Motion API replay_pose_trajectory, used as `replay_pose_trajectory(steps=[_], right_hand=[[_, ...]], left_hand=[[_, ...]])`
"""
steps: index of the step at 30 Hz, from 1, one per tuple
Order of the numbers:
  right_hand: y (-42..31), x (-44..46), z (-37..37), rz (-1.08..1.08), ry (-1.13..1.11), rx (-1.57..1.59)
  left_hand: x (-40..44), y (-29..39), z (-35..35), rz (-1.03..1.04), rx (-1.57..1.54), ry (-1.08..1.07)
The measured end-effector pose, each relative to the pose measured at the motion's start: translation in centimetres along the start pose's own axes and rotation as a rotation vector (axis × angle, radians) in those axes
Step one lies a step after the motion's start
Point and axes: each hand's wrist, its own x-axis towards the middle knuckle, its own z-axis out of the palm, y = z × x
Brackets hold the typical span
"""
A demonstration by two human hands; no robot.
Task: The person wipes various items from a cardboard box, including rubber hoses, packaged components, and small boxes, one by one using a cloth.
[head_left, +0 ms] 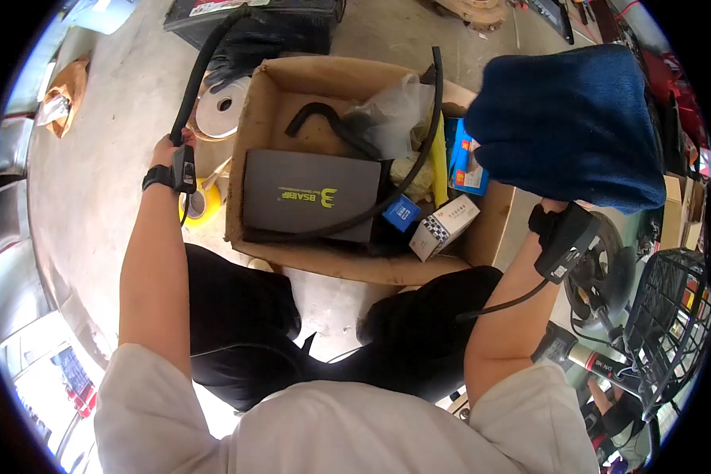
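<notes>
My left hand (175, 148) is wrapped round a black rubber hose (194, 83), which rises from it and curves toward the top. A dark blue cloth (569, 122) hangs at the upper right over my right hand, whose fingers it hides; only the wrist shows below it. Between my hands stands an open cardboard box (340, 270). It holds a dark grey box (312, 193) with yellow-green print, a curved black hose (324, 110), a clear plastic bag (395, 114), a small blue box (401, 212), a white box (445, 227) and a long thin black hose (426, 150).
Beyond the cardboard box are a black battery (253, 24) and a black glove (229, 67). A metal disc (220, 107) and a yellow tape roll (204, 202) lie to its left. At the lower right stand a black wire basket (671, 316) and a wheel (596, 261).
</notes>
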Motion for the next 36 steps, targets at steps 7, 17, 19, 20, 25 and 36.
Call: replay_pose_trajectory(steps=[7, 17, 19, 20, 25, 36], right_hand=[[-0.1, -0.9, -1.1, 0.004, 0.025, 0.007], [0.2, -0.4, -1.3, 0.003, 0.017, 0.018], [0.3, -0.4, -1.2, 0.004, 0.010, 0.017], [0.3, -0.4, -1.1, 0.001, 0.006, 0.019], [0.3, -0.6, -1.2, 0.002, 0.004, 0.022], [0.6, -0.6, -0.1, -0.023, -0.029, -0.010]], left_hand=[[-5.3, 2.4, 5.2, -0.107, 0.608, 0.161], [-12.0, 2.8, 25.6, 0.676, 0.913, -0.194], [-18.5, 0.8, 29.9, 0.367, 1.214, -0.586], [-20.4, -1.3, 30.8, 0.505, 1.448, -0.692], [-22.0, -9.4, 28.4, 0.785, 1.914, -0.887], [-20.3, 7.1, 28.7, 0.661, 1.491, -0.727]])
